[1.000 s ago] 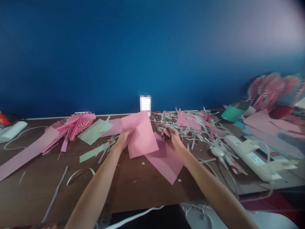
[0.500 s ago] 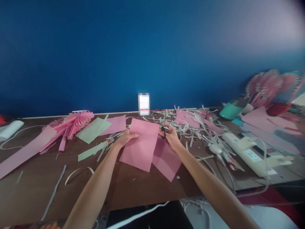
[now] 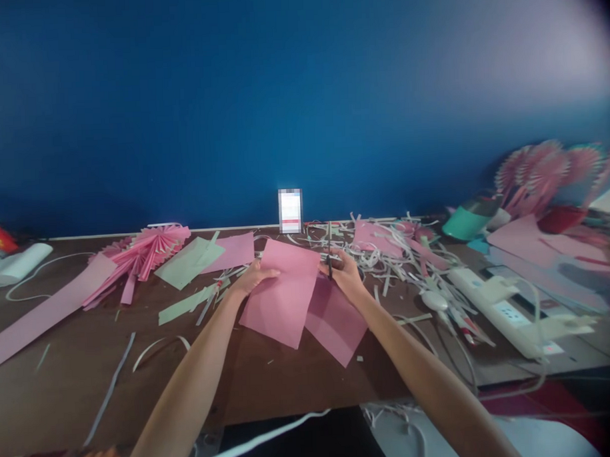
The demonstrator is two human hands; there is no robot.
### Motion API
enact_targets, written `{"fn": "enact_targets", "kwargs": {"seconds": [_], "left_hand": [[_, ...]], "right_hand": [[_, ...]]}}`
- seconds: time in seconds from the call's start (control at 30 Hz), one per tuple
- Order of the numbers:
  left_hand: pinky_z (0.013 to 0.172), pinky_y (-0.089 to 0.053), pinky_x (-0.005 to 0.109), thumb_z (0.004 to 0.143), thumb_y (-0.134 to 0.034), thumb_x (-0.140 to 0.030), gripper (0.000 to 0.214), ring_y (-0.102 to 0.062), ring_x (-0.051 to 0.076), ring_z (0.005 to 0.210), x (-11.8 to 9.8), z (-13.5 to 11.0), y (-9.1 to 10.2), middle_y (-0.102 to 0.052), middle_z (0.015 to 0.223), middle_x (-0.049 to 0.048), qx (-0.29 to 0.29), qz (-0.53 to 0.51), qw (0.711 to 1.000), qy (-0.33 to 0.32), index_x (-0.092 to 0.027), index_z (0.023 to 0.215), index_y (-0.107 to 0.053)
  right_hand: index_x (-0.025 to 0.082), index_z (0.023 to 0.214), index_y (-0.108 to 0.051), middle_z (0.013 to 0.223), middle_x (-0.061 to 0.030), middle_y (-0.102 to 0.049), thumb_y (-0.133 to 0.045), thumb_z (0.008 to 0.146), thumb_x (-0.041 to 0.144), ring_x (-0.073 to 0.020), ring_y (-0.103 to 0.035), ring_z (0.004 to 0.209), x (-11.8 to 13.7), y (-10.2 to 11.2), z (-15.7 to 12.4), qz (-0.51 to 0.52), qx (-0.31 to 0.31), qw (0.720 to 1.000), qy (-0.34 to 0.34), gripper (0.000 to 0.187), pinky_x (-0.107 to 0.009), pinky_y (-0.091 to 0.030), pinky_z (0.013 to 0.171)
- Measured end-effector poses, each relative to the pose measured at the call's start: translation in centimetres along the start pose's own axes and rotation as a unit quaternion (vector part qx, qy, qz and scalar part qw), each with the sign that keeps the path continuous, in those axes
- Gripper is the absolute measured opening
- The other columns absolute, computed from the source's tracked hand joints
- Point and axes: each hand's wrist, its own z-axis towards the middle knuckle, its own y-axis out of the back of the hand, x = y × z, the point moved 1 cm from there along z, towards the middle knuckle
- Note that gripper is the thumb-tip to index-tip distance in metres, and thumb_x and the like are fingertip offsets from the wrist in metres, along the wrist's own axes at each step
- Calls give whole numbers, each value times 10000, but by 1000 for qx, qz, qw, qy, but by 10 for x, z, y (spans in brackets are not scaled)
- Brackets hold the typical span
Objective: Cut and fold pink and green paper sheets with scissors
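My left hand [image 3: 251, 278] rests on the left edge of a pink paper sheet [image 3: 285, 296] lying flat on the brown table [image 3: 250, 370], fingers pressed on the paper. My right hand [image 3: 344, 270] is closed round a pair of dark scissors [image 3: 329, 244] that point up and away, at the sheet's top right corner. A second pink sheet [image 3: 335, 321] lies partly under the first, to its right.
Folded pink paper fans [image 3: 140, 254], pale green paper [image 3: 189, 259] and a long pink strip [image 3: 42, 311] lie at the left. A heap of paper trimmings [image 3: 390, 252] is at the right, with a white power strip [image 3: 508, 308], a teal cup [image 3: 467, 223] and more fans [image 3: 548, 170].
The pink sheet was held up, crumpled, in my left hand; it now lies flat on the table. My right hand with the scissors moved to its top right corner.
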Motion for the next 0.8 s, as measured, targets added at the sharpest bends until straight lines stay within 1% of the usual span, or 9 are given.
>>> {"fn": "enact_targets", "kwargs": {"seconds": [0.13,0.23,0.3,0.43,0.5,0.63,0.73,0.8], "left_hand": [[767,-512,356,604,-754,-358,529,-649,245,877,-4,-3,-2,-684,973,83,10,-13,1000,1,-149,1066,-605],[734,-519,341,590,-762,-352,550,-654,242,854,-5,-4,-2,-687,962,83,-17,-13,1000,13,-145,1070,-592],[725,-522,336,584,-766,-344,556,-657,239,844,-5,-5,-1,-691,947,79,-27,-13,999,18,-144,1072,-590],[731,-526,331,603,-758,-319,464,-664,224,813,-6,-5,-3,-702,909,67,-5,-36,999,9,-154,1016,-625],[735,-527,335,609,-758,-315,452,-665,221,812,-5,-4,-4,-703,921,65,-4,-56,998,3,-162,1013,-626],[771,-521,360,612,-764,-331,537,-660,229,845,-1,-1,-2,-694,957,74,-21,-68,997,-6,-163,1091,-591],[822,-502,396,646,-737,-381,600,-640,263,928,2,1,2,-661,1063,119,-42,-26,999,-6,-142,1165,-554],[864,-480,421,667,-716,-407,655,-612,293,1003,2,3,1,-626,1141,146,-39,28,999,-26,-137,1229,-515]], "right_hand": [[208,987,-572,702,5,-672,-800,578,327,-155,-635,639,-4,2,2,-2,15,1000,5,484,-278,-498,605],[205,1015,-564,692,3,-671,-788,586,333,-147,-619,611,-2,2,2,-4,18,1000,14,500,-257,-478,564],[202,1010,-558,678,10,-657,-771,600,334,-129,-592,569,1,4,1,-13,1,1000,23,480,-234,-451,521],[206,1009,-537,655,30,-625,-722,636,336,-123,-562,526,2,12,3,-38,-63,996,44,436,-234,-439,492],[199,1010,-539,676,17,-637,-700,639,323,-141,-574,544,-1,15,6,-76,-89,991,57,424,-250,-450,503],[186,1000,-567,742,-19,-662,-665,640,292,-178,-608,642,-5,14,7,-140,-97,980,99,387,-261,-459,544],[186,953,-603,668,-1,-636,-642,686,323,-164,-572,571,-2,11,1,-206,-90,966,126,303,-245,-417,509],[196,913,-623,624,8,-622,-621,723,344,-160,-558,545,1,10,-3,-280,-78,946,143,242,-245,-404,515]]}}
